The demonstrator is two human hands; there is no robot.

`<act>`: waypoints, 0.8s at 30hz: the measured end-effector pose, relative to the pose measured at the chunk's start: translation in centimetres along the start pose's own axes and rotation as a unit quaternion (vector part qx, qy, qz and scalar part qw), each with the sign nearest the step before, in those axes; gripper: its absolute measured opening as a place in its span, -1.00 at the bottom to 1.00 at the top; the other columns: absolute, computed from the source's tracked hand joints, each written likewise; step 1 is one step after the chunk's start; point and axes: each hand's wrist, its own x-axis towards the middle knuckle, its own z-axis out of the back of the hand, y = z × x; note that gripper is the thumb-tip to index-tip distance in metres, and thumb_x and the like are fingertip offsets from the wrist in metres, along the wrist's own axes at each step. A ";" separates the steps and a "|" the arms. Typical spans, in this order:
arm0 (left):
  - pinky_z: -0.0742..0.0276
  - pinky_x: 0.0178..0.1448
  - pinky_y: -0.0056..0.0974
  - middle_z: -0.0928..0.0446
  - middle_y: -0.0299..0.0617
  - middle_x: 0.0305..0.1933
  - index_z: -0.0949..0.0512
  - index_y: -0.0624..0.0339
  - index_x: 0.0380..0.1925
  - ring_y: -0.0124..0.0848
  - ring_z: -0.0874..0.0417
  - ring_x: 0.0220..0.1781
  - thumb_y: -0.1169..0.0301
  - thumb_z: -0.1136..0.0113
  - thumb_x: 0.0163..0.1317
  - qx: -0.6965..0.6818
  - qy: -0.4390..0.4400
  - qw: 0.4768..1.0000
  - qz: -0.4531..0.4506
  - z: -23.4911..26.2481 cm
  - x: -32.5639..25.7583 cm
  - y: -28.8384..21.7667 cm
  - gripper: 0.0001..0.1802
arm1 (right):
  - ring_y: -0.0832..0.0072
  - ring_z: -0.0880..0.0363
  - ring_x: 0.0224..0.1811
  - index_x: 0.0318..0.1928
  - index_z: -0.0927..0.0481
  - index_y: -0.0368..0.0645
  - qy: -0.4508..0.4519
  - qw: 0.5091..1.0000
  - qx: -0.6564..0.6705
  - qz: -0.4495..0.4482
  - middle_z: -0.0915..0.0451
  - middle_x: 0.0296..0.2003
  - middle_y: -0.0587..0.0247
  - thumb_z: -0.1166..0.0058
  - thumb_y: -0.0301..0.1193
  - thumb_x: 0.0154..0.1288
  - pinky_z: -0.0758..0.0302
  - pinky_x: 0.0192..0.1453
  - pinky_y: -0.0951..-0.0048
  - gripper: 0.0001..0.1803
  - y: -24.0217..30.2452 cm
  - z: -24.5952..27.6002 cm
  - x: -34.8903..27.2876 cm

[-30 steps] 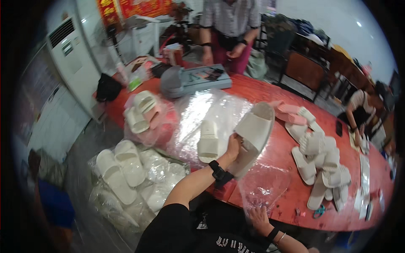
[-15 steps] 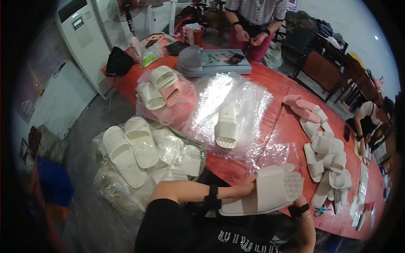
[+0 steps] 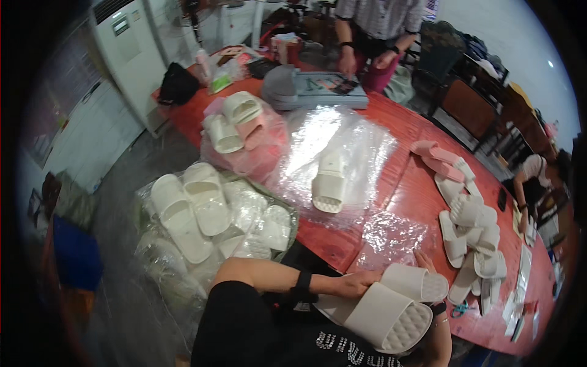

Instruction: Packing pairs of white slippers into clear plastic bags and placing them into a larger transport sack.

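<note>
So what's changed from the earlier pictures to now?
The left hand has brought its white slippers down and inward from over the table; the two have spread apart. The right hand has moved rightward, behind them, partly hidden, its grip unclear. The lone slipper on the plastic sheets and the slipper pile at right stayed put.

Silvery studded lettering (image 3: pixel 350 350) on the black shirt (image 3: pixel 244 324)

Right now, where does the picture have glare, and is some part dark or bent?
Head view: glare whitens the clear plastic on the red table; head view: corners go black, fisheye bending grows toward the rim; head view: the held slippers show clear texture.
</note>
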 end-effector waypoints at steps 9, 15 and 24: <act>-0.39 -0.03 -0.41 -0.48 -0.28 -0.08 -0.40 0.27 -0.01 -0.53 -0.45 -0.06 0.37 0.02 0.25 -0.171 -0.043 0.976 0.130 1.4 -1.3 2.5 -0.67 | 0.33 -0.45 -0.30 0.12 -0.32 -0.27 0.103 0.965 0.162 -0.179 -0.42 -0.07 -0.01 -0.07 -0.51 -0.03 -0.44 -0.20 0.43 -0.40 0.4 0.9 0.1; -0.29 0.15 -0.35 -0.35 -0.24 0.11 -0.25 0.25 0.14 -0.48 -0.33 0.13 0.49 0.05 0.24 -0.057 -0.137 0.984 0.098 3.2 -2.2 3.8 -0.56 | 0.26 -0.37 0.05 0.15 -0.30 -0.17 0.128 0.960 0.212 -0.129 -0.30 0.11 0.05 0.18 -0.76 -0.22 -0.43 -0.10 0.45 -0.26 0.4 1.5 -0.2; -0.24 0.18 -0.29 -0.40 -0.07 0.07 -0.38 0.22 0.02 -0.23 -0.35 0.16 0.54 0.05 0.12 0.224 -0.283 0.929 0.080 3.3 -2.4 1.1 -0.60 | 0.00 -0.40 -0.01 0.25 -0.08 -0.19 0.120 0.981 0.115 -0.095 -0.36 0.00 -0.21 0.09 -0.65 -0.09 -0.42 -0.05 0.19 -0.23 2.4 0.2 -0.5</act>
